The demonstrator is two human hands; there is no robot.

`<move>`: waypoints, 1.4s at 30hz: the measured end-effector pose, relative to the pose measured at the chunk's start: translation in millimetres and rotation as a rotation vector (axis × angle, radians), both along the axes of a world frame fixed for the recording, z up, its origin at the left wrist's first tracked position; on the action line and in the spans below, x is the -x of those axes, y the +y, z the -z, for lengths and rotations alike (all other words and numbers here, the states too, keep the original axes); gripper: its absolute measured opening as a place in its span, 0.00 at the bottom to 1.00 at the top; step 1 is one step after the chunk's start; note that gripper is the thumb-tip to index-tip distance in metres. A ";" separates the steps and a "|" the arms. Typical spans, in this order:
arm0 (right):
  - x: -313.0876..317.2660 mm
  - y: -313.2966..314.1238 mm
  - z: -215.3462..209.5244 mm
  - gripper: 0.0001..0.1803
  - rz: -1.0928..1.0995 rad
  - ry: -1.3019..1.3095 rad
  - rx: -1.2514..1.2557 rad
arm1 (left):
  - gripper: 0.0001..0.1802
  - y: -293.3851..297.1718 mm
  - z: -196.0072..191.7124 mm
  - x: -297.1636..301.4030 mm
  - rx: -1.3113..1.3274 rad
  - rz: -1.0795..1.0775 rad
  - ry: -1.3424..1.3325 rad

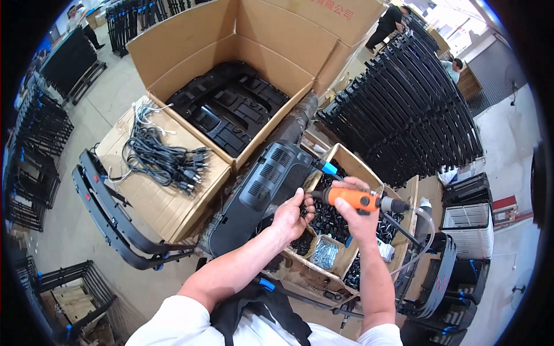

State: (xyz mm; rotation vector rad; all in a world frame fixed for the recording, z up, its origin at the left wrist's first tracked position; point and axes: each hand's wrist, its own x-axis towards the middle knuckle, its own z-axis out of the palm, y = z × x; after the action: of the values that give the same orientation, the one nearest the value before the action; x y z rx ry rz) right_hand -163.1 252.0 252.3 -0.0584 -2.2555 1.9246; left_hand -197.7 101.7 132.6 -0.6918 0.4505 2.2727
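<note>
My right hand (355, 216) is wrapped round an orange air screwdriver (356, 199), whose dark tip points left. Close to that tip is my left hand (293, 216), its fingers curled in a pinch; whatever they hold is too small or hidden to make out. Just left of the hand lies a long black plastic housing (228, 228) with slotted vents, tilted across the bench. Below the screwdriver stands a wooden parts bin (340, 270) in compartments, holding many small black parts (329, 222) and a tub of silver screws (325, 254).
A large open carton (190, 63) of black moulded parts stands ahead. Bundled black cables (164, 153) lie on cardboard at left, beside curved black frames (107, 213). A clear hose (427, 230) trails from the screwdriver. Stacked black frames (404, 109) rise at right; other people (389, 26) are farther off.
</note>
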 end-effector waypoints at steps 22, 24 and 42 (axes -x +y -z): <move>127.7 87.3 50.7 0.28 0.024 -0.056 0.001 | 0.13 -17.1 28.0 2.4 0.197 0.178 0.039; 136.6 85.8 52.1 0.27 0.024 -0.051 -0.035 | 0.11 -22.3 34.3 -0.5 0.160 0.166 0.051; 178.5 78.3 76.9 0.28 -0.079 -0.176 -0.181 | 0.15 0.6 52.8 56.2 0.214 0.184 0.108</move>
State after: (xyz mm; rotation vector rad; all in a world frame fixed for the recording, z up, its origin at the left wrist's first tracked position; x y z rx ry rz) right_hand -341.5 330.3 175.3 -0.1204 -2.5740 1.8076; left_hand -253.8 102.4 79.9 -0.6068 0.7862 2.1134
